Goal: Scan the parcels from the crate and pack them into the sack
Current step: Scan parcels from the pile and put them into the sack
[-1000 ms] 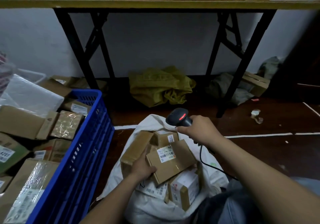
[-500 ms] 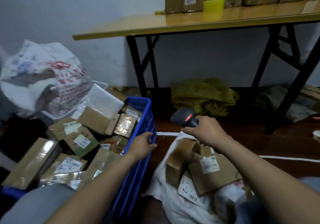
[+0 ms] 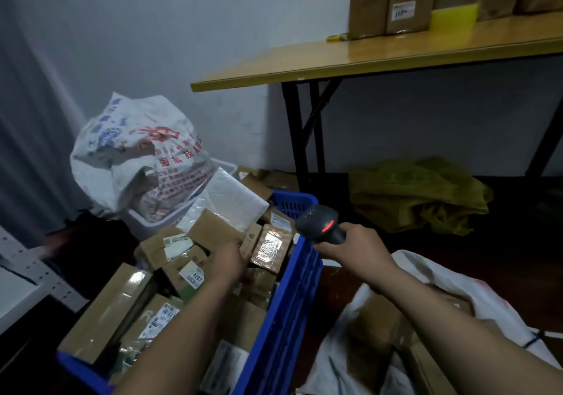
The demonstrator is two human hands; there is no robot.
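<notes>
Left hand (image 3: 227, 260) down among the parcels (image 3: 115, 309) in the blue crate (image 3: 301, 288), fingertips at a brown box (image 3: 210, 231) near the crate's middle. Fingers blurred and partly hidden, so cannot tell whether they have closed on it. Right hand (image 3: 353, 245) wrapped round the scanner (image 3: 320, 224), held over the crate's right rim, red light showing. Sack (image 3: 502, 297) lies open on the floor (image 3: 475, 251) just right of the crate, with brown parcels visible inside, so some scanning and packing looks done. Crate heaped to the rim with boxes and a white mailer (image 3: 231, 202); by that, the greater part of the job is left. Step in hand looks like picking the next parcel for the scanner; nothing lifted clear yet.
</notes>
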